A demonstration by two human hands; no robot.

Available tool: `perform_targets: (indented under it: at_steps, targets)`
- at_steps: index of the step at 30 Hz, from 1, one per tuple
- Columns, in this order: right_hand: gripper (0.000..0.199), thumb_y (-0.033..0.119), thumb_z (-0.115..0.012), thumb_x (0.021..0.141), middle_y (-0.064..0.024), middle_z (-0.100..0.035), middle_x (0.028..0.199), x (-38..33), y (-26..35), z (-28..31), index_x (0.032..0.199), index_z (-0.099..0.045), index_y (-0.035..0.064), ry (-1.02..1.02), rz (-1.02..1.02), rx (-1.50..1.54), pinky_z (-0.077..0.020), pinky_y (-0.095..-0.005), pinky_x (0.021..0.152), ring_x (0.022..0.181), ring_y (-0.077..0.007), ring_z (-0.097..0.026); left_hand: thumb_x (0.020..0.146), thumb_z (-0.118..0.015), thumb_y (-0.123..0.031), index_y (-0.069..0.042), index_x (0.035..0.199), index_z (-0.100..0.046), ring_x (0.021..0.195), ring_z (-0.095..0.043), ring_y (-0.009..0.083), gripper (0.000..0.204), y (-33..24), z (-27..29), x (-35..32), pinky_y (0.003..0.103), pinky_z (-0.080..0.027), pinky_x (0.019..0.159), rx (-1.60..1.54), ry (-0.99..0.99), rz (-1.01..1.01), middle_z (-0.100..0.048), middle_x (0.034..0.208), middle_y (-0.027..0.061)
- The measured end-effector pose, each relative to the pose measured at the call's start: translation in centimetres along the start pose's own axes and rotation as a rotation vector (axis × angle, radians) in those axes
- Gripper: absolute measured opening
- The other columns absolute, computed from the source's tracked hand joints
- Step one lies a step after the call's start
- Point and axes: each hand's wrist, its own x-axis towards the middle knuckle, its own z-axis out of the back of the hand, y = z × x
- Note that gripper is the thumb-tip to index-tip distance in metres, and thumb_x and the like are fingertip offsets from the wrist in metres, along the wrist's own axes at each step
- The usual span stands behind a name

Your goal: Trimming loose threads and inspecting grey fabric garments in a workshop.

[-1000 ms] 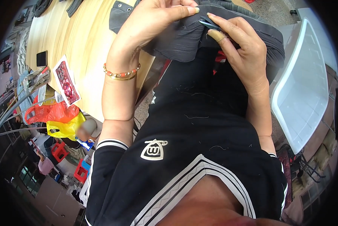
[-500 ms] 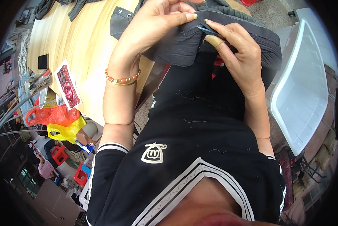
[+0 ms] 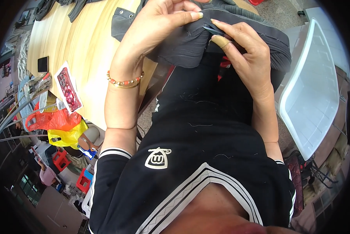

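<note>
A dark grey pleated garment (image 3: 179, 50) lies across my lap and the table edge, its smooth band running along the top. At the upper middle, my left hand (image 3: 155, 23) is closed on that band, pinching it between thumb and fingers. My right hand (image 3: 247, 50) grips a pair of small thread snips (image 3: 212, 31), whose pointed blades rest close to the fabric just right of my left thumb. A tan covering (image 3: 220, 41) wraps the right thumb. Most of the snips' body is hidden by the fingers. An eyeleted flap (image 3: 122, 23) of grey cloth sticks out left of my left wrist.
The wooden table (image 3: 87, 46) bears a dark phone (image 3: 43, 64) and a red patterned phone-case card (image 3: 68, 87). Red (image 3: 60, 120) and yellow plastic bags (image 3: 68, 134) hang by its left side. A large white tub (image 3: 311, 89) stands at my right. Farther left, a person in pink (image 3: 47, 176) sits near red stools (image 3: 83, 181).
The view has shifted very slightly. Both hands keep their grip on the garment band and the snips, with hardly any visible movement.
</note>
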Motion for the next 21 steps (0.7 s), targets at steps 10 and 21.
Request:
perform_targets:
  at_steps: [10, 21]
  targets:
    - [0.034, 0.007, -0.076, 0.083, -0.0031, -0.061, 0.079, 0.2, -0.2, -0.1, 0.117, -0.075, 0.0131, -0.01, 0.01, 0.044, -0.0475, -0.0264, 0.059, 0.064, -0.0135, -0.059, 0.097, -0.06, 0.0, 0.001, 0.129, -0.057, 0.082, -0.058, 0.0034, 0.032, 1.5, 0.9, 1.4, 0.016, -0.046, 0.073, -0.016, 0.384, -0.523, -0.062, 0.094, -0.0028]
    - [0.032, 0.008, -0.077, 0.083, -0.0041, -0.061, 0.079, 0.5, 0.2, -0.1, 0.115, -0.075, 0.0102, -0.04, 0.011, 0.064, -0.0477, -0.0262, 0.06, 0.065, -0.0137, -0.059, 0.097, -0.06, 0.0, 0.001, 0.13, -0.058, 0.083, -0.058, 0.0022, 0.033, 1.3, 0.7, 1.4, 0.015, -0.045, 0.072, 0.09, 0.355, -0.595, -0.064, 0.098, -0.0023]
